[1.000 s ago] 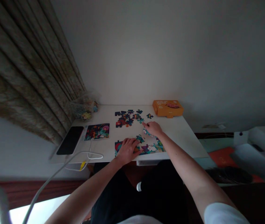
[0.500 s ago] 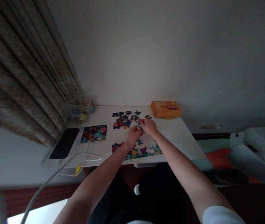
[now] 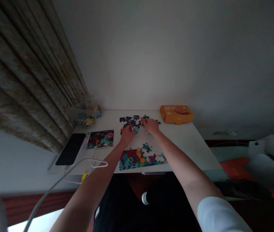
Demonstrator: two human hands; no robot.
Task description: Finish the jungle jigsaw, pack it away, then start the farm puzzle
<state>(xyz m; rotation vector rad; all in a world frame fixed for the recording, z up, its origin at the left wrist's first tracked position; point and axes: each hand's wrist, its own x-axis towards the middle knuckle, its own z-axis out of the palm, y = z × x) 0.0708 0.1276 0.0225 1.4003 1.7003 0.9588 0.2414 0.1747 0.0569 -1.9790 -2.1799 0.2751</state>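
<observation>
Left hand (image 3: pixel 127 134), right hand (image 3: pixel 151 125) placed at loose, multicoloured, flat knob-edged puzzle pieces (image 3: pixel 134 122); either grip cannot be told.

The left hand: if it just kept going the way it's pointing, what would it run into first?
Probably the loose puzzle pieces just ahead of the left hand. Its height is unclear, so it might pass over them toward the wall.
</observation>
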